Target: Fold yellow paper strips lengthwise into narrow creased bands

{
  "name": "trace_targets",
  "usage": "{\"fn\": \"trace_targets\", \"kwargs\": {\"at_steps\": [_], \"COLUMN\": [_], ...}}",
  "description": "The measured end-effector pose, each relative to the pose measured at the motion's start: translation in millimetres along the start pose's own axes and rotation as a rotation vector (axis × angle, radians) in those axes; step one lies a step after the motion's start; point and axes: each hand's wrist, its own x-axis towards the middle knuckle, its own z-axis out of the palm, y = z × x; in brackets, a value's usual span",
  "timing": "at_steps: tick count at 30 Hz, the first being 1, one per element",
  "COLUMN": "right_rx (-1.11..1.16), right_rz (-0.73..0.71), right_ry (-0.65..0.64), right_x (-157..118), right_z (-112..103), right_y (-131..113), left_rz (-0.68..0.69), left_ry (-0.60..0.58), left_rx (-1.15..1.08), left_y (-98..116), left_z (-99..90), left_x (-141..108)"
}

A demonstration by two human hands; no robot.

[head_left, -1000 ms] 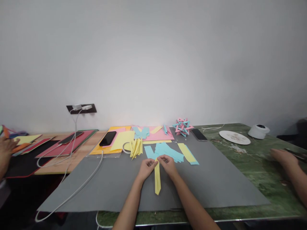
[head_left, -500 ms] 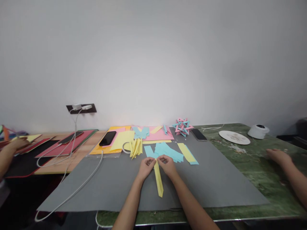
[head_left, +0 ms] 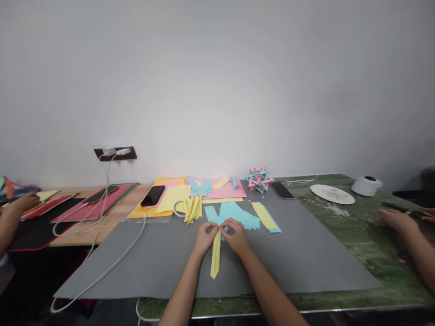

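Observation:
A folded yellow paper strip (head_left: 215, 258) hangs down toward me over the grey mat, its lower end pointed and a crease running along it. My left hand (head_left: 206, 236) pinches its upper end from the left. From the right, the fingers of my right hand (head_left: 235, 233) are closed at the same end. Just beyond my hands lie blue paper strips (head_left: 239, 214), fanned out. To their right, a yellow strip (head_left: 263, 216) rests on blue ones. A bundle of folded yellow strips (head_left: 193, 210) sits to the left, beside a roll of tape (head_left: 178, 208).
At the back stand a pink-and-blue paper star ball (head_left: 258, 179) and a phone (head_left: 282, 190). Another phone (head_left: 152, 196) lies on coloured sheets. A white cable (head_left: 112, 267) crosses the mat's left side. Other people's hands (head_left: 399, 222) work at both sides; a plate (head_left: 332, 194) is at right.
The lower end of the yellow strip has swung left, while both my hands keep hold near its top. At the right, the other person's hand now has a dark object by it.

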Motion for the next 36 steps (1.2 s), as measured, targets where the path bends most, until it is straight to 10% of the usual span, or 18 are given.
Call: {"fn": "trace_targets", "kwargs": {"at_steps": [19, 36], "right_rx": [0.018, 0.390], "right_rz": [-0.014, 0.268], "right_ry": [-0.012, -0.085], "right_x": [-1.2, 3.1], "right_z": [1.5, 7.4], "right_y": [2.1, 25.0], "left_rz": [0.004, 0.084], "left_ry": [-0.008, -0.037], "left_rx": [-0.010, 0.050], "left_y": [10.4, 16.3], "left_z": [0.6, 0.8], "left_x": [-0.6, -4.0]}}
